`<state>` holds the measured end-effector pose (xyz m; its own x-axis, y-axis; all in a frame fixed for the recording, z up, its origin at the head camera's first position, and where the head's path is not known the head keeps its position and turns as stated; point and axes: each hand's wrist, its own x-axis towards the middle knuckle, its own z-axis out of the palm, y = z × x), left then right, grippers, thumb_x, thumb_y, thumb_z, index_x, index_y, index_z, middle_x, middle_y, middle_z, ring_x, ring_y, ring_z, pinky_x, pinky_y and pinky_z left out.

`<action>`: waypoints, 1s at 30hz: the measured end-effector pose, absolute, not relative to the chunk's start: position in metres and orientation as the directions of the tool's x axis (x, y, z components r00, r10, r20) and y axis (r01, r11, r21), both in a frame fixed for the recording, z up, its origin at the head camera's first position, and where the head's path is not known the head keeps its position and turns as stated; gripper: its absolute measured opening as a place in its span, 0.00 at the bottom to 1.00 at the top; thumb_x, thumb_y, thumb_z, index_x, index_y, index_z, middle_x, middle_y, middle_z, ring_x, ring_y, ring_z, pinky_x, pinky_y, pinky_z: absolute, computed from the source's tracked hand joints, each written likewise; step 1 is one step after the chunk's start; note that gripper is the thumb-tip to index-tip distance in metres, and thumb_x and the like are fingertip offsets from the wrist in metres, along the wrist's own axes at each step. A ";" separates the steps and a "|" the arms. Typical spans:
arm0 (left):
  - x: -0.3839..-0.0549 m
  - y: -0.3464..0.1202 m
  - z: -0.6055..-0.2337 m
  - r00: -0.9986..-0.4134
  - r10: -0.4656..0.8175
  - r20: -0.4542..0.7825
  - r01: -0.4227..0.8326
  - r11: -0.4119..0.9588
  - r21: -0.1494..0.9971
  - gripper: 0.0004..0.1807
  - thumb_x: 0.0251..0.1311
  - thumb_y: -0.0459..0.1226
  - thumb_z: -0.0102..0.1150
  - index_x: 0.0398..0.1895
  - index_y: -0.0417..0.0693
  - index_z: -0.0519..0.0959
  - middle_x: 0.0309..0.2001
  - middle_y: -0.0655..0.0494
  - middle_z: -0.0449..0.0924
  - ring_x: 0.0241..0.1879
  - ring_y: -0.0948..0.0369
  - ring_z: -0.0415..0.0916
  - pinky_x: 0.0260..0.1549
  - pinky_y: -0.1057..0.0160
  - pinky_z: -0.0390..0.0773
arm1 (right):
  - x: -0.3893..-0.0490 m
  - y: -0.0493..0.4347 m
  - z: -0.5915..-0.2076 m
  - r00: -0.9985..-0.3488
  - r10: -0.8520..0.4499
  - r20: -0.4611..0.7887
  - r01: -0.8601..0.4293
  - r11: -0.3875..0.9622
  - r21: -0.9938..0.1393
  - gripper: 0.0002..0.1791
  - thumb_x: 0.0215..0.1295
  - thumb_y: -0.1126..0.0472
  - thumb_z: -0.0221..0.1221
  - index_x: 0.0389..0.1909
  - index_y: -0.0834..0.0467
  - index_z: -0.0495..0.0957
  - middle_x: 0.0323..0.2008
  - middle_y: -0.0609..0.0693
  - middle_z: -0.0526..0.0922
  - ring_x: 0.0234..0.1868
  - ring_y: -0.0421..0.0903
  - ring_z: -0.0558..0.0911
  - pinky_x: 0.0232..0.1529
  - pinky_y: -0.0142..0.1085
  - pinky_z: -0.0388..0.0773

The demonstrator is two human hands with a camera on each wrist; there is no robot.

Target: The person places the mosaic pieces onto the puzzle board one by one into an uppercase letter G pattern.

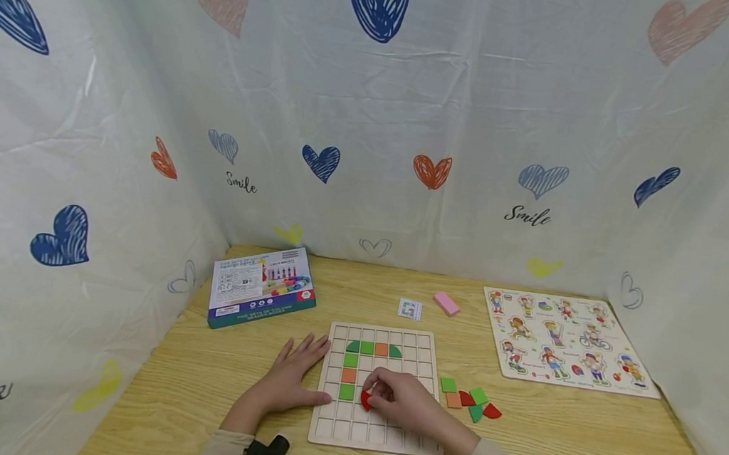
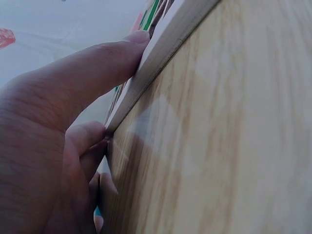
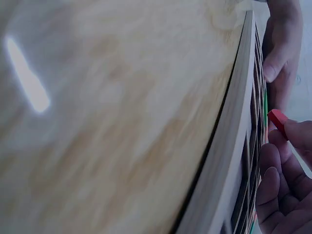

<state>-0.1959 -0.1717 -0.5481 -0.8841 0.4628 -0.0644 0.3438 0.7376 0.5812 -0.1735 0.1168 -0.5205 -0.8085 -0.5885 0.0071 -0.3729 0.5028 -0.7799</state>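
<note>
The held piece (image 1: 365, 400) is red; the board (image 1: 337, 429) beige, gridded; the curtain (image 1: 374, 107) white with multicoloured hearts (image 1: 321, 164).

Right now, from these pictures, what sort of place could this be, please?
Probably a curtained-off play or recording corner; the room beyond is hidden. A heart-printed curtain hangs behind and on both sides of a wooden table, which holds a grid board with coloured tiles and a picture board.

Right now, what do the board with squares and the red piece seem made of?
The board looks like smooth, bare wood: its edge looks pale and unpainted. The red piece could be painted wood or plastic, smooth, red wherever it shows; I can't tell.
</note>
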 end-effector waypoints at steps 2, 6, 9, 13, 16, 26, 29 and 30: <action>-0.196 -0.172 -0.548 -0.883 0.465 -0.061 0.345 0.734 0.585 0.55 0.54 0.62 0.68 0.81 0.50 0.58 0.80 0.56 0.53 0.81 0.48 0.40 0.75 0.39 0.29 | -0.172 0.110 -0.520 -0.804 -0.594 0.010 -0.377 0.497 -0.782 0.04 0.71 0.61 0.61 0.41 0.47 0.81 0.28 0.34 0.79 0.28 0.30 0.75 0.33 0.27 0.75; -0.195 -0.172 -0.547 -0.882 0.468 -0.054 0.353 0.732 0.583 0.54 0.55 0.62 0.68 0.80 0.50 0.58 0.80 0.55 0.53 0.81 0.47 0.40 0.75 0.39 0.30 | -0.170 0.098 -0.520 -0.801 -0.598 0.013 -0.378 0.489 -0.787 0.04 0.69 0.62 0.63 0.39 0.48 0.82 0.28 0.34 0.80 0.29 0.30 0.75 0.33 0.27 0.76; -0.195 -0.172 -0.547 -0.881 0.470 -0.050 0.357 0.731 0.582 0.54 0.55 0.62 0.68 0.80 0.49 0.59 0.80 0.54 0.54 0.81 0.47 0.40 0.75 0.39 0.30 | -0.169 0.092 -0.521 -0.797 -0.604 0.020 -0.388 0.487 -0.783 0.04 0.68 0.63 0.63 0.38 0.49 0.81 0.28 0.34 0.79 0.30 0.29 0.76 0.34 0.26 0.77; -0.195 -0.173 -0.547 -0.881 0.472 -0.046 0.360 0.728 0.583 0.54 0.55 0.62 0.69 0.80 0.49 0.59 0.80 0.53 0.54 0.80 0.47 0.40 0.75 0.39 0.30 | -0.168 0.085 -0.523 -0.795 -0.606 0.019 -0.400 0.499 -0.769 0.04 0.69 0.62 0.64 0.37 0.49 0.81 0.28 0.32 0.78 0.30 0.28 0.76 0.34 0.26 0.77; -0.195 -0.173 -0.548 -0.880 0.472 -0.046 0.360 0.728 0.584 0.54 0.55 0.62 0.69 0.80 0.49 0.59 0.80 0.54 0.54 0.80 0.47 0.40 0.75 0.39 0.30 | -0.168 0.081 -0.524 -0.800 -0.599 0.008 -0.397 0.519 -0.757 0.04 0.69 0.62 0.64 0.37 0.48 0.81 0.26 0.32 0.77 0.28 0.29 0.75 0.32 0.25 0.76; -0.196 -0.173 -0.549 -0.880 0.472 -0.051 0.360 0.734 0.576 0.54 0.55 0.63 0.68 0.80 0.49 0.59 0.80 0.54 0.53 0.80 0.47 0.40 0.75 0.39 0.31 | -0.164 0.078 -0.521 -0.805 -0.594 -0.004 -0.423 0.578 -0.698 0.02 0.66 0.59 0.67 0.35 0.50 0.83 0.25 0.34 0.74 0.27 0.30 0.71 0.29 0.25 0.72; -0.196 -0.173 -0.549 -0.880 0.473 -0.052 0.360 0.733 0.577 0.54 0.55 0.63 0.68 0.80 0.50 0.59 0.80 0.54 0.53 0.81 0.47 0.40 0.75 0.39 0.30 | -0.164 0.077 -0.520 -0.808 -0.590 0.001 -0.433 0.592 -0.680 0.03 0.64 0.58 0.68 0.35 0.50 0.83 0.25 0.35 0.74 0.27 0.30 0.71 0.29 0.25 0.72; -0.196 -0.173 -0.549 -0.879 0.473 -0.052 0.360 0.732 0.578 0.54 0.55 0.63 0.68 0.80 0.49 0.59 0.80 0.54 0.53 0.80 0.47 0.40 0.75 0.39 0.30 | -0.163 0.077 -0.520 -0.809 -0.588 0.001 -0.434 0.597 -0.674 0.04 0.63 0.59 0.69 0.35 0.50 0.83 0.25 0.35 0.74 0.27 0.30 0.71 0.29 0.25 0.71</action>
<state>-0.1960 -0.1732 -0.5489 -0.8794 0.4732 -0.0521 0.3598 0.7323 0.5782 -0.1634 0.0771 -0.5204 -0.8090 -0.5878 0.0007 -0.4344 0.5971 -0.6744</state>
